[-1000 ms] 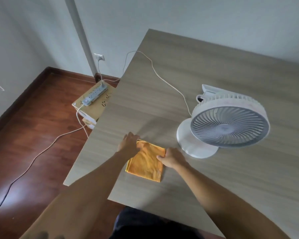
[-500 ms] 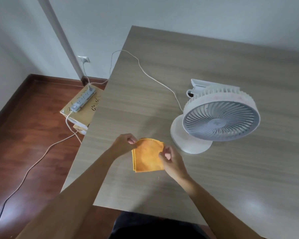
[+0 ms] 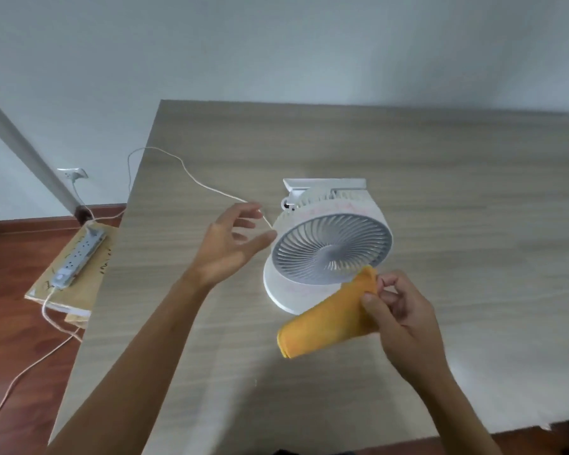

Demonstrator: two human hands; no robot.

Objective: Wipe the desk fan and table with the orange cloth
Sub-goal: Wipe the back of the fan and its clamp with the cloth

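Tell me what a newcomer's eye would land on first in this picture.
The orange cloth stands out first, folded and pinched in the right hand, lifted just in front of the lower edge of the white desk fan. The fan stands near the middle of the wooden table, grille tilted toward the camera. The left hand hovers open beside the fan's left rim, near its white cord.

The cloth [image 3: 322, 326] is plain orange, the desk fan [image 3: 329, 247] white with a grey spiral grille, the tabletop [image 3: 440, 178] pale grey-brown woodgrain, the floor [image 3: 10, 339] reddish-brown wood, the cord [image 3: 191, 177] white
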